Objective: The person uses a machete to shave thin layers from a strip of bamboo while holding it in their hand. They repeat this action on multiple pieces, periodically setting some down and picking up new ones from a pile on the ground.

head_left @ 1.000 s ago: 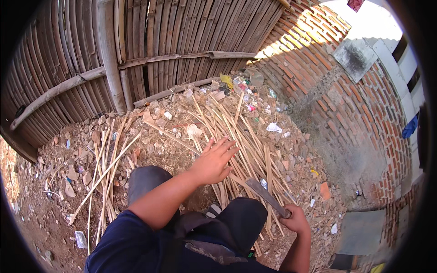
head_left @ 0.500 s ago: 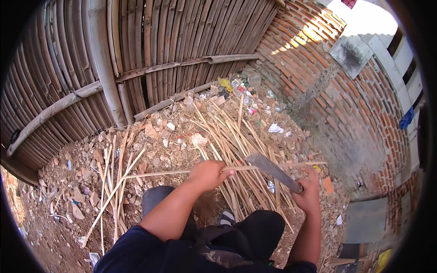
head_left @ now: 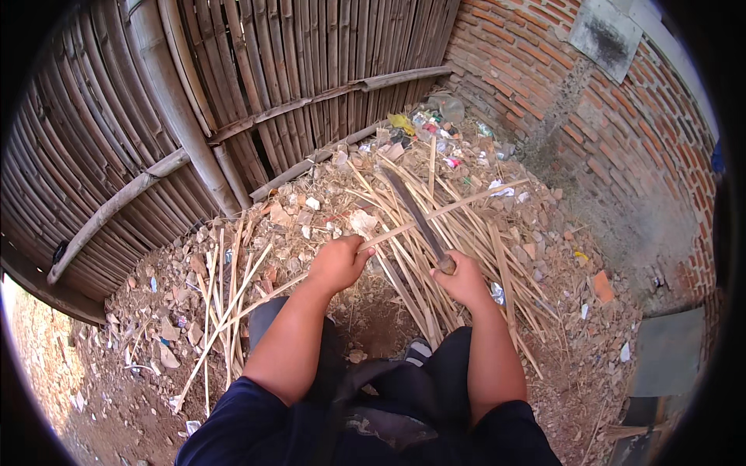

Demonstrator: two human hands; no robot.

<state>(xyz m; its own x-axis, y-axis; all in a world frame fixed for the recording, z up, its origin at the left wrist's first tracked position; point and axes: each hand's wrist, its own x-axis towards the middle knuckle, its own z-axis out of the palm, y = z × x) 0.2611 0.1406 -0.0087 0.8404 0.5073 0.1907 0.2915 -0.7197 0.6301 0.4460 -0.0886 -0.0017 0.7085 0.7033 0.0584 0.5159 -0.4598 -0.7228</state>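
Head view: above piled sticks, a long thin strip is held by the left hand; across it, a knife is held by its handle in the right hand.

1. Gripping a pale strip in the left hand, slanted up to the right.
2. Holding a long knife by its handle in the right hand, pointed across the strip.
3. Facing loose strips on stony ground, near bamboo fence and brick wall.
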